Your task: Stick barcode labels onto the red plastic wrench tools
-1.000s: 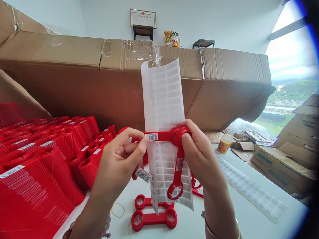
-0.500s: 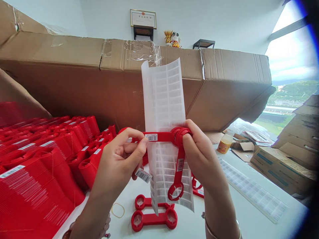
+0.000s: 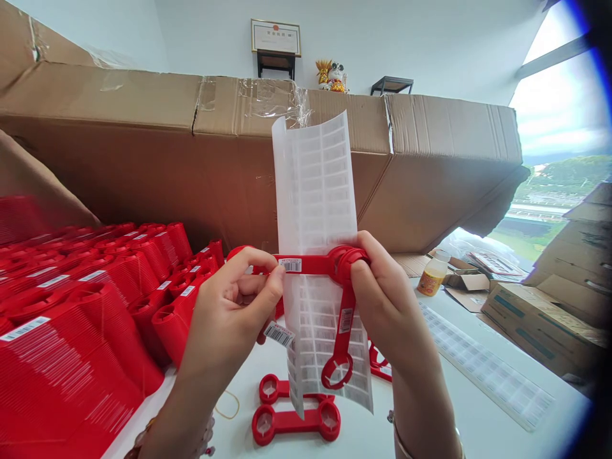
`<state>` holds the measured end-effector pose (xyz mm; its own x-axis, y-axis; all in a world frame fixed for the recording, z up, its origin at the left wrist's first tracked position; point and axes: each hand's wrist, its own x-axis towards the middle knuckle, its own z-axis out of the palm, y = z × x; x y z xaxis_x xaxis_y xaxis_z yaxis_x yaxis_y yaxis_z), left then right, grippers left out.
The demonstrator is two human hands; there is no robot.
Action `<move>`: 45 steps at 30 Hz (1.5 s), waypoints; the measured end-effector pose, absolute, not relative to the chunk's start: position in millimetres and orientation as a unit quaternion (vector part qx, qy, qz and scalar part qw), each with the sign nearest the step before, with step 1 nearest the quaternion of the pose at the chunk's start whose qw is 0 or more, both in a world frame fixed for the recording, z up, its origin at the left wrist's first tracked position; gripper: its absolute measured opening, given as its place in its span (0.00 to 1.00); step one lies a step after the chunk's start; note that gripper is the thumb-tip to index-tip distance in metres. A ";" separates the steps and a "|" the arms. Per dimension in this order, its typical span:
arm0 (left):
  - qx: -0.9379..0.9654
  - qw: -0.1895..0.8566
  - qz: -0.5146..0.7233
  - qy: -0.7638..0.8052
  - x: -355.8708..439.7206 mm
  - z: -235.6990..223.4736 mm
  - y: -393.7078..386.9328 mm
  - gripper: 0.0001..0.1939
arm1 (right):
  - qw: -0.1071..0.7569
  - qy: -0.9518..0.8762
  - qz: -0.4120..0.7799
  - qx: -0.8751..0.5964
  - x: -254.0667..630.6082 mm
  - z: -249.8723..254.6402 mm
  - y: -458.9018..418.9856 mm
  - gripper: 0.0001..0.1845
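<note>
My right hand (image 3: 387,287) is closed around the ring ends of several red plastic strips (image 3: 315,264) and the edge of a curled backing sheet of labels (image 3: 320,185). One red strip (image 3: 341,341) hangs down from that grip, with a barcode label on it. My left hand (image 3: 234,293) pinches, thumb against index finger, at the left edge of a barcode sticker (image 3: 291,265) on the level strip. A second barcode sticker (image 3: 279,333) sticks out below the left fingers; what holds it there is hidden.
Stacks of red strips (image 3: 81,344) fill the left side. Red ring-ended pieces (image 3: 296,421) and a rubber band (image 3: 227,405) lie on the white table. On the right are another label sheet (image 3: 488,366), a yellow-labelled bottle (image 3: 433,274) and cartons (image 3: 540,325). A large cardboard box (image 3: 229,178) stands behind.
The lower barcode sticker has shifted slightly to the right and turned a little with the left fingers. Both hands otherwise keep nearly the same place and grip.
</note>
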<state>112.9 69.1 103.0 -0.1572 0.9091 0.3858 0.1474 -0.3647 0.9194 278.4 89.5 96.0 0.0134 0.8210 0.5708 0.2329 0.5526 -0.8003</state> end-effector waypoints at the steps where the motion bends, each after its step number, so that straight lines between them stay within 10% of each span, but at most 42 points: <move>1: 0.569 0.315 0.598 0.468 111.8 102.8 69.3 0.09 | 0.582 -0.656 0.255 -0.406 278.3 97.0 88.0 0.12; 24: 0.580 0.172 0.503 0.617 85.5 80.1 121.1 0.27 | 0.544 -0.701 0.191 -0.421 265.1 74.5 127.5 0.13; 30: 0.531 0.176 0.690 0.459 86.5 88.5 108.0 0.15 | 0.570 -0.671 0.164 -0.445 273.2 78.3 128.9 0.13; 36: 0.564 -0.078 0.725 0.388 96.6 76.1 113.0 0.29 | 0.581 -0.667 0.190 -0.426 275.6 80.9 125.3 0.13; 45: 0.596 0.020 0.702 0.389 101.2 67.3 123.4 0.20 | 0.583 -0.650 0.271 -0.406 269.6 82.5 111.1 0.10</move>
<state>101.2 123.4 67.3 -0.2889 0.4925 0.8210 0.4355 -0.6961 0.5708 269.6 111.1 82.5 0.0095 0.8434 0.5372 0.2118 0.5234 -0.8254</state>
